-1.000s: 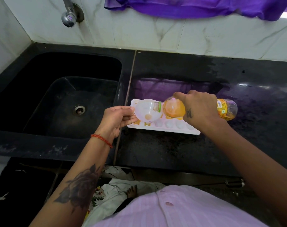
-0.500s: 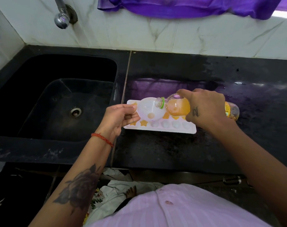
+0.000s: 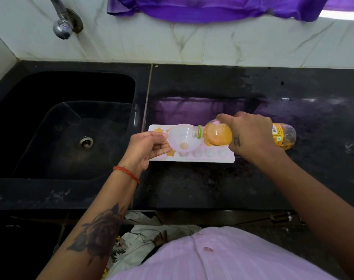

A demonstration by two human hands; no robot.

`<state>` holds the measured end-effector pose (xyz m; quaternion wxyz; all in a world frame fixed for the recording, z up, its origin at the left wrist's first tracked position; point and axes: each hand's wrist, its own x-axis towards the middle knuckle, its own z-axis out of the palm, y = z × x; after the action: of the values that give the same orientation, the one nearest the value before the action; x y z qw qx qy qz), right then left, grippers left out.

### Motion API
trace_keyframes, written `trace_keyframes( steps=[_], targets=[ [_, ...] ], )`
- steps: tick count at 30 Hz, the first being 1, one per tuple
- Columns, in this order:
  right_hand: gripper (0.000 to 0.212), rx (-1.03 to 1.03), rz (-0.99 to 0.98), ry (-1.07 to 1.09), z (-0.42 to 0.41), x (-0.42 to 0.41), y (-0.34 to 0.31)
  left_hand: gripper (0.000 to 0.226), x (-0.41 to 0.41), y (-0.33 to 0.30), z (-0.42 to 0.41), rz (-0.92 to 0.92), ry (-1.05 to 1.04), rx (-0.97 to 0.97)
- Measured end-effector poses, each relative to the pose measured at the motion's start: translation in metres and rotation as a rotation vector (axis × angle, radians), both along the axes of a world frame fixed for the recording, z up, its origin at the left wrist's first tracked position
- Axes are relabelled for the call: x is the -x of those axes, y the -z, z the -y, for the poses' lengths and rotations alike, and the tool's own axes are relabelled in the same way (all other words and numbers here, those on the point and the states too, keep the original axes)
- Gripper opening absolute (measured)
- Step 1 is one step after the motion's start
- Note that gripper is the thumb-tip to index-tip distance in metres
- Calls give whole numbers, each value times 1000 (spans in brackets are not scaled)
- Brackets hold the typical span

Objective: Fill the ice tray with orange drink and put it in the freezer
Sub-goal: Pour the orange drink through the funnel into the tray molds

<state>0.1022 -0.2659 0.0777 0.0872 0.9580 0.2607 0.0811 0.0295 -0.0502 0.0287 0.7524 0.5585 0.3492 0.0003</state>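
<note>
Head view: the white ice tray (image 3: 192,157) lies on the black table (image 3: 192,184) just right of the sink (image 3: 71,128), long axis running left to right. The left hand (image 3: 145,148) pinches a clear funnel (image 3: 183,139) over the tray's near-left cells. The right hand (image 3: 250,134), fingers (image 3: 224,118) wrapped around it, holds the orange drink bottle (image 3: 218,134) nearly level, its mouth at the funnel's right rim. The cells to the right look unfilled.

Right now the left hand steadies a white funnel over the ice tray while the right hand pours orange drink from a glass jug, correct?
Not quite: the head view shows the right hand tipping a clear plastic bottle, not a glass jug. The left hand does hold the funnel over the ice tray.
</note>
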Motion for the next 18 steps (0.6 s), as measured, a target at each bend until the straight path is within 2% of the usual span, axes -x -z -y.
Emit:
trace_keyframes(
  steps=[18],
  targets=[
    [52, 5, 5, 6, 1, -3, 1, 5, -2, -1, 2, 14, 2, 14]
  ],
)
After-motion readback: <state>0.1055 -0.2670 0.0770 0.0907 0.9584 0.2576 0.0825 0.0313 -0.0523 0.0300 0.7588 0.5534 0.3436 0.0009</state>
